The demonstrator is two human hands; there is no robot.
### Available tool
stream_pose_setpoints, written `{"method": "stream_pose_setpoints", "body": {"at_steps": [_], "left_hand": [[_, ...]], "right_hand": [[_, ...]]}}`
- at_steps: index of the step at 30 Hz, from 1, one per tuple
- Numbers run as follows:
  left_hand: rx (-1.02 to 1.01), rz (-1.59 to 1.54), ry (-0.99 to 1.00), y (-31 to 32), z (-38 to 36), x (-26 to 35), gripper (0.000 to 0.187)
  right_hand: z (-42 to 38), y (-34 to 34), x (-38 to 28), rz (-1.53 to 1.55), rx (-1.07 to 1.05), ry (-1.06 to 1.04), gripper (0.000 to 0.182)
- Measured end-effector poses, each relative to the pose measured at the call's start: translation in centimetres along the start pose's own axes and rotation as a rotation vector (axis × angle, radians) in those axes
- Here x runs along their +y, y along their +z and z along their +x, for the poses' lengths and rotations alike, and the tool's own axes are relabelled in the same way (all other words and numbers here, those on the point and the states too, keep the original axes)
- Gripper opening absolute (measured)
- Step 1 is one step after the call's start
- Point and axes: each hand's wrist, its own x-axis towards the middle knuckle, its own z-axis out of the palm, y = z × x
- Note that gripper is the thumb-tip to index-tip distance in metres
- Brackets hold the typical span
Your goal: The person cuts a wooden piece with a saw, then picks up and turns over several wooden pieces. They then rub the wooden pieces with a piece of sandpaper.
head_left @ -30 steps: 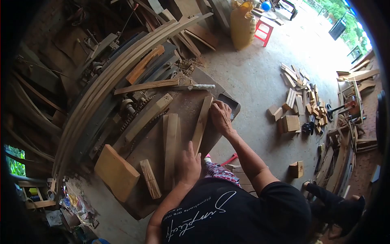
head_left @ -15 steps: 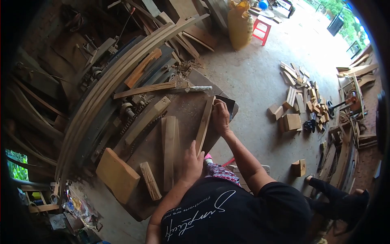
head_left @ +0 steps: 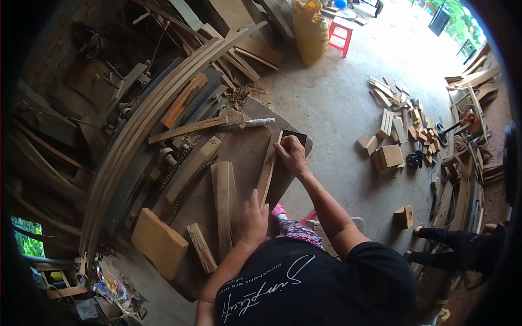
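A narrow wooden strip point(head_left: 267, 169) lies lengthwise near the right edge of the brown work table point(head_left: 247, 144). At its far end my right hand point(head_left: 292, 156) has its fingers curled on the wood, beside a dark flat plate point(head_left: 295, 138). My left hand point(head_left: 254, 223) is at the near end, fingers stretched out, thumb apart, the strip's end between thumb and fingers. Left of it lie longer pieces point(head_left: 224, 201) side by side, a short split block point(head_left: 201, 248) and a thick yellowish block point(head_left: 159, 243). A white-wrapped bar point(head_left: 258, 123) crosses the table's far part.
Long curved boards point(head_left: 128, 140) run along the left. A yellow sack point(head_left: 311, 37) and a red stool point(head_left: 340, 36) stand ahead. Cut wood pieces point(head_left: 416, 127) and a larger block point(head_left: 390, 156) lie on the floor. At the right edge is a person in dark clothes point(head_left: 478, 247).
My left hand's fingers have lifted and spread at the strip's near end. My right hand stays at the far end, its fingers slightly shifted. The whole view has moved a little.
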Motion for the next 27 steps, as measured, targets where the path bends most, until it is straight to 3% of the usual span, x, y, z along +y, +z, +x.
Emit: {"method": "stream_pose_setpoints", "body": {"at_steps": [8,10,14,16,19,27], "left_hand": [[0.023,-0.034,0.08,-0.6,-0.2,-1.0,0.055],[0.02,-0.027,0.075,-0.8,-0.1,-0.7,0.055],[-0.002,-0.001,0.035,-1.3,-0.1,-0.1,0.055],[-0.002,0.043,0.023,-1.4,0.0,-0.1,0.054],[0.019,0.058,0.03,-1.3,0.1,-0.6,0.054],[-0.048,0.015,-0.008,-1.8,0.8,-1.1,0.051]], "right_hand": [[0.5,0.3,1.4,-0.009,-0.102,0.024,0.025],[0.3,0.7,1.6,-0.07,-0.079,-0.103,0.021],[0.0,1.5,1.5,-0.167,-0.087,-0.122,0.015],[0.0,1.7,1.6,-0.353,-0.083,-0.276,0.009],[0.3,1.4,1.7,-0.412,-0.204,-0.232,0.012],[1.6,-0.3,2.1,-0.17,-0.235,-0.248,0.005]]}}
